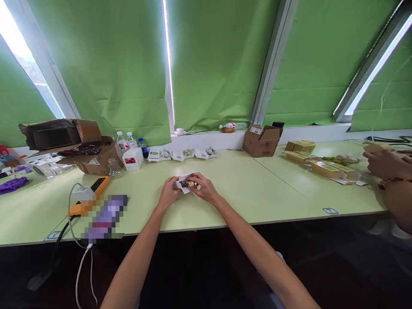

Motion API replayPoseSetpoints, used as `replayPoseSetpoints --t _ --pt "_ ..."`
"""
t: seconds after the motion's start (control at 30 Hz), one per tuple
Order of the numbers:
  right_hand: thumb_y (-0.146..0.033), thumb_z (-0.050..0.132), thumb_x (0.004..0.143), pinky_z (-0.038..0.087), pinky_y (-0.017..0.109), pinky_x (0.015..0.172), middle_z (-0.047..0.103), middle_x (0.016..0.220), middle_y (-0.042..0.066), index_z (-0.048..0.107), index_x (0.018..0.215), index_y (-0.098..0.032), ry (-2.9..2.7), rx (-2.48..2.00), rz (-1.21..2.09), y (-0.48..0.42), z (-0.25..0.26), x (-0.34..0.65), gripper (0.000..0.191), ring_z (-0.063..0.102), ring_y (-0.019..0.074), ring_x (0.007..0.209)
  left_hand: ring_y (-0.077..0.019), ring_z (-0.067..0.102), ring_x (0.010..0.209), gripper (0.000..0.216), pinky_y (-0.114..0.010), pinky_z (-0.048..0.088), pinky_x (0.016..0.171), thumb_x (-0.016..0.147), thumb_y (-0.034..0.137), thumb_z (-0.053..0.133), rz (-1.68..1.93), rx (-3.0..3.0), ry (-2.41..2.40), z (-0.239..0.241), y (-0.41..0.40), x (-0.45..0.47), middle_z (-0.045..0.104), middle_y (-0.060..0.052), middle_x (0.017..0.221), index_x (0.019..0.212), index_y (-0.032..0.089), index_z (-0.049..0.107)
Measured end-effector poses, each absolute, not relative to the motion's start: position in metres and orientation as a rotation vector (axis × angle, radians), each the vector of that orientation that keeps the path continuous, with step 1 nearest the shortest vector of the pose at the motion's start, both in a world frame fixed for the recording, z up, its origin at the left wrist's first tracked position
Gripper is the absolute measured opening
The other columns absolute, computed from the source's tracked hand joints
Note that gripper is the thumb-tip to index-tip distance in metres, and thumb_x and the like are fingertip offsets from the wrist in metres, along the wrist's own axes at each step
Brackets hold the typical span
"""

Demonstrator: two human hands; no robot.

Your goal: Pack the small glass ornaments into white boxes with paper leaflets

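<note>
Green-topped table (244,189): left hand (168,193) and right hand (204,188) both closed around a small white box (184,179) holding something gold.

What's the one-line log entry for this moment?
left hand: holds small white box | right hand: on same box, gold-and-dark item inside | over green table | co-worker's hand far right

You have two hands of your own on the table, the left hand (168,194) and the right hand (202,188), sharing one small white box (184,182). Behind them count four white packets (182,154) in a row, three bottles (130,141) together, and one small cardboard box (261,140)
</note>
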State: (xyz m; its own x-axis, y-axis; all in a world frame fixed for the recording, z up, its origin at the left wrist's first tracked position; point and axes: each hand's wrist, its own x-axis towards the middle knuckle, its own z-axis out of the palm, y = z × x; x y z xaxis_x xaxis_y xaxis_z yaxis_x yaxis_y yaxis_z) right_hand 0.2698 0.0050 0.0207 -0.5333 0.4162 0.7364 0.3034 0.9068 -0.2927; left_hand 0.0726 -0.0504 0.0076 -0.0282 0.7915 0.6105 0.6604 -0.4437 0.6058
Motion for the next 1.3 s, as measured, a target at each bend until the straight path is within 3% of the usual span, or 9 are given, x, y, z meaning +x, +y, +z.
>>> replayPoseSetpoints --t 0.23,0.53,0.8,1.3 --pt "-0.031 0.066 0.083 0.054 0.030 0.075 0.060 0.113 0.008 0.061 0.115 -0.025 -2.183 -0.518 0.146 -0.002 0.025 0.271 0.032 0.062 0.0203 0.096 -0.0220 0.058 0.105 0.037 -0.034 0.046 0.091 0.072 0.009 0.062 1.490 2.046 1.570 0.006 -0.049 0.072 0.063 -0.006 0.112 0.107 0.022 0.064" --pt "-0.045 0.063 0.086 0.053 0.028 0.068 0.060 0.113 0.008 0.063 0.113 -0.023 -2.196 -0.509 0.218 -0.007 0.030 0.270 0.035 0.063 0.0170 0.084 -0.0229 0.059 0.104 0.036 -0.035 0.047 0.090 0.071 0.011 0.062 1.499 2.038 1.552 0.007 -0.049 0.072 0.064 -0.007 0.111 0.106 0.021 0.065" --pt "-0.039 0.048 0.095 0.054 0.029 0.066 0.061 0.112 0.009 0.065 0.117 -0.024 -2.167 -0.464 0.270 -0.006 0.028 0.271 0.031 0.062 0.0179 0.087 -0.0223 0.060 0.100 0.037 -0.034 0.047 0.087 0.069 0.010 0.061 1.516 2.006 1.524 0.006 -0.047 0.070 0.065 -0.006 0.110 0.105 0.021 0.066" --pt "-0.037 0.050 0.095 0.054 0.030 0.066 0.061 0.113 0.009 0.065 0.119 -0.025 -2.176 -0.462 0.307 -0.003 0.025 0.271 0.031 0.063 0.0182 0.086 -0.0225 0.059 0.100 0.035 -0.033 0.047 0.084 0.068 0.011 0.061 1.492 2.003 1.517 0.006 -0.048 0.070 0.064 -0.006 0.109 0.101 0.020 0.065"
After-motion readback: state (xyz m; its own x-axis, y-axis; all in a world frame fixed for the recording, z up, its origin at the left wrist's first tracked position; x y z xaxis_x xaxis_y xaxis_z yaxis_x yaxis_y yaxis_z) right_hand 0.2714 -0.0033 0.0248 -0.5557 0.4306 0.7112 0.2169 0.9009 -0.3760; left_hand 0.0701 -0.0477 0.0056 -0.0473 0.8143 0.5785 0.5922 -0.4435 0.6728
